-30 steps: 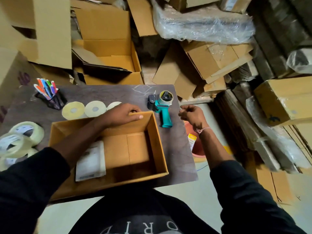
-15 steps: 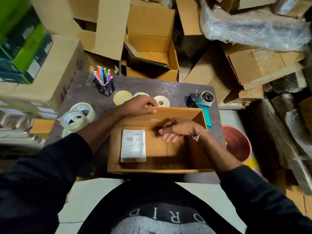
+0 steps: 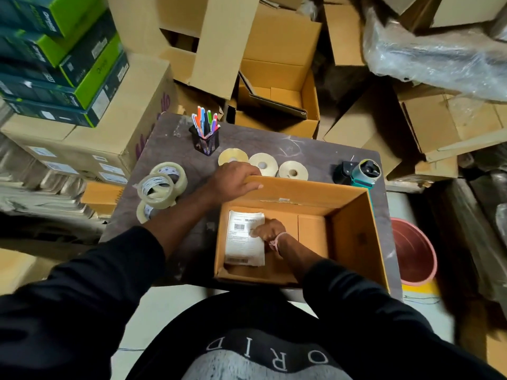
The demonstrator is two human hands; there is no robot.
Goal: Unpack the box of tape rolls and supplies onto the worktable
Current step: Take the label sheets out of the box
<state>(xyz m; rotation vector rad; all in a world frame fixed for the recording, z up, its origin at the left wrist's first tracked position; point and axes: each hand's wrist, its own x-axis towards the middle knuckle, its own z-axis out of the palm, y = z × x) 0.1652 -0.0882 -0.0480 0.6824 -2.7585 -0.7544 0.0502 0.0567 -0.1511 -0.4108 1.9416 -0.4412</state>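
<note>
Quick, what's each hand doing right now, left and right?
Left hand: grips the far rim of the cardboard box.
Right hand: inside the box, fingers curled onto the white label packet; a real grasp cannot be told.

A second ago the right hand point(image 3: 264, 231) hangs curled outside the cardboard box point(image 3: 354, 237), close to the teal tape dispenser point(image 3: 362, 171) at the right of the tabletop. Half a second ago it is inside the box, just right of the white label sheet point(image 3: 244, 238). Now it is lower in the box, at the frame's centre, with its fingers on the sheet's right edge. The left hand point(image 3: 233, 182) shifts along the box's far wall and now grips it at the left corner. The box, skewed at first, now sits squarer to the view and further right.
</note>
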